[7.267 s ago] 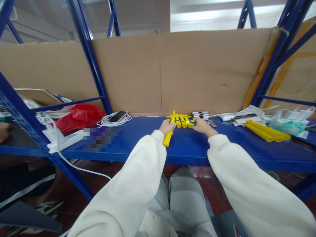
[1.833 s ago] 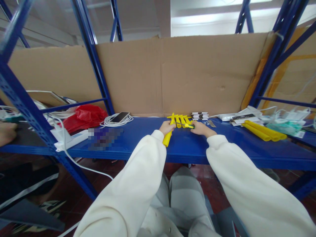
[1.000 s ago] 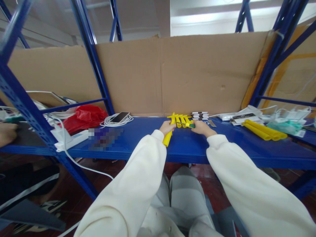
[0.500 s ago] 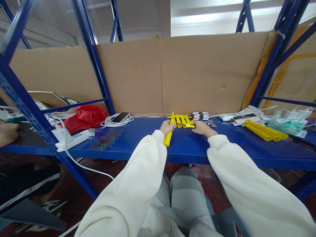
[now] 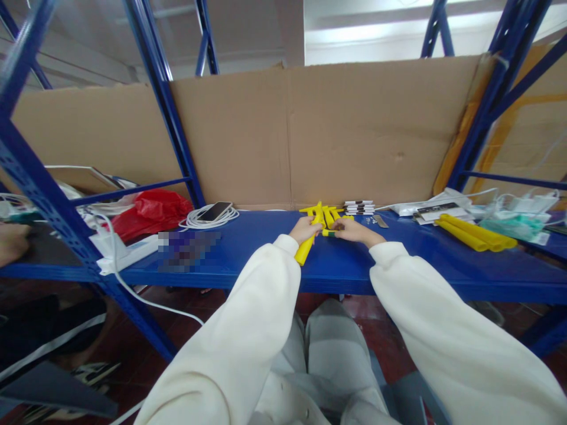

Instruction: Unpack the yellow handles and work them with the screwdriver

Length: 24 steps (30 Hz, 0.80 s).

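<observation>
In my left hand [image 5: 305, 230] is a yellow plastic handle [image 5: 303, 252], a tube with a narrower upper end, tilted over the blue shelf top. My fingers are closed around its upper part. My right hand [image 5: 354, 230] is close beside it, fingers curled. A screwdriver with a yellow and dark grip [image 5: 328, 233] shows at these fingertips; its shaft is hidden. Behind both hands, several like yellow pieces [image 5: 328, 213] lie in a row, partly covered by my fingers.
A stack of small white-and-black packs [image 5: 358, 207], tiny bits and a flat metal piece [image 5: 380, 221] lie right of my hands. Yellow tubes [image 5: 477, 232] lie farther right. A phone [image 5: 215, 211] on coiled white cable, a red bag [image 5: 153, 212] and a power strip [image 5: 133, 251] are left.
My right hand has moved left, closer to my left hand. The screwdriver grip now shows lower and left, and its shaft is out of sight. The yellow handle in my left hand has tilted slightly.
</observation>
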### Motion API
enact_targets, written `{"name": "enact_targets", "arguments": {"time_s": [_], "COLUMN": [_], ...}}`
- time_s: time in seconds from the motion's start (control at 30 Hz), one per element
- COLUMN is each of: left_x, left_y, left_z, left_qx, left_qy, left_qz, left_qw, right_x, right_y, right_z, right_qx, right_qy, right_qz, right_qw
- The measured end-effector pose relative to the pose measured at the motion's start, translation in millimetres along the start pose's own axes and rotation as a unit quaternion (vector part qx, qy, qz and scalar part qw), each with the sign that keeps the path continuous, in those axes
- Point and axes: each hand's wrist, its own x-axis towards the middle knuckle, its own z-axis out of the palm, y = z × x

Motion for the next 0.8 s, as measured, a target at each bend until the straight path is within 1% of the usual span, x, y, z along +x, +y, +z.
{"name": "enact_targets", "arguments": {"time_s": [0.13, 0.2, 0.27, 0.4, 0.8], "left_x": [-1.5, -1.3, -0.2, 2.9, 3.2], "left_y": [2.3, 2.7, 2.3, 0.6, 2.3], "left_z": [3.3, 4.8, 6.7, 10.6, 11.9], "left_qx": [0.007, 0.010, 0.011, 0.014, 0.028], "left_qy": [-0.013, -0.016, -0.019, -0.026, -0.036], "left_qz": [0.000, -0.001, -0.002, 0.003, 0.000], "left_qw": [1.000, 1.000, 1.000, 1.000, 0.999], "right_x": [3.9, 5.2, 6.6, 9.2, 10.3], "right_y": [-1.2, -1.6, -1.2, 0.7, 0.4], "right_z": [3.5, 4.7, 5.8, 7.0, 6.4], "right_qx": [0.045, 0.065, 0.084, 0.103, 0.088], "right_qy": [0.090, 0.121, 0.137, 0.142, 0.129], "right_qz": [-0.026, -0.045, -0.067, -0.086, -0.075], "right_qw": [0.995, 0.990, 0.985, 0.981, 0.985]}}
